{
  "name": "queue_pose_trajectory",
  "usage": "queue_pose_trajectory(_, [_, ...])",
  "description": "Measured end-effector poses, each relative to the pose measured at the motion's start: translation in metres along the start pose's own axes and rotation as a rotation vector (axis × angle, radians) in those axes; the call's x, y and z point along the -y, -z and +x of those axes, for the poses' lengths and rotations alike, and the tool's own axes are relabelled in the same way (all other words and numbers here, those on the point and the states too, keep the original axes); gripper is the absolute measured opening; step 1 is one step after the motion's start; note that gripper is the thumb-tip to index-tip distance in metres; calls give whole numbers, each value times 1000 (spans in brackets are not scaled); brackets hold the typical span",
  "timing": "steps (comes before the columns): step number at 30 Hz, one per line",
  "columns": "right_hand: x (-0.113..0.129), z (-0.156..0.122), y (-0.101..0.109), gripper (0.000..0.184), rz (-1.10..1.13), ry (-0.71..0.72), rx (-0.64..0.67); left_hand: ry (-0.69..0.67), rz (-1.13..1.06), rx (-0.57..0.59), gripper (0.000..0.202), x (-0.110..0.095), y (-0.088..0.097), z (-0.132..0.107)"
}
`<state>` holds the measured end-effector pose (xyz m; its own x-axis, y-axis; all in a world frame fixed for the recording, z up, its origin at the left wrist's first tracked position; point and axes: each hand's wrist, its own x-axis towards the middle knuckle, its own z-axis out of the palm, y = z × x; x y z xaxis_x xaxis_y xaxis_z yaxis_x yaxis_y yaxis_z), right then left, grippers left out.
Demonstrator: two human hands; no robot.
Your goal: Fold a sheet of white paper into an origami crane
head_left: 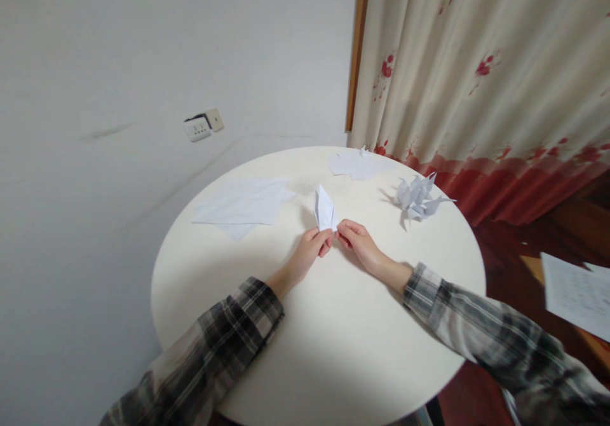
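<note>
A narrow, pointed piece of folded white paper (325, 208) stands just above the round white table (333, 350), tip pointing away from me. My left hand (312, 248) pinches its near end from the left, fingers closed. My right hand (356, 238) pinches the same end from the right, fingers curled. Both wrists rest low over the middle of the table, in plaid sleeves.
Flat white sheets (243, 205) lie at the table's left. More paper (357, 163) sits at the far edge. Finished folded paper figures (418, 198) are heaped at the right. A flowered curtain (481, 76) hangs behind; a printed sheet (576, 294) lies off to the right.
</note>
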<state>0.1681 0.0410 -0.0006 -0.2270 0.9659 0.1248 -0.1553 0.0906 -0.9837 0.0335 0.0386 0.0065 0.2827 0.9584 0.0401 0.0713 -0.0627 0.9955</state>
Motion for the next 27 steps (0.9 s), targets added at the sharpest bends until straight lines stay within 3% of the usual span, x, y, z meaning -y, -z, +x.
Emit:
queue_pose_trajectory(5, [4, -1, -2, 29, -31, 24, -17, 32, -29, 74, 26, -1, 1, 0])
queue_pose_trajectory(10, [3, -2, -1, 30, -50, 30, 2, 26, -36, 63, 31, 1, 0, 0])
queue_pose_trajectory(19, [-1, -3, 0, 31, 69, 11, 139, -13, -17, 53, 32, 7, 2, 2])
queue_pose_trajectory(27, [4, 1, 2, 29, 59, -9, -39, 24, -76, 122, 35, 5, 0, 3])
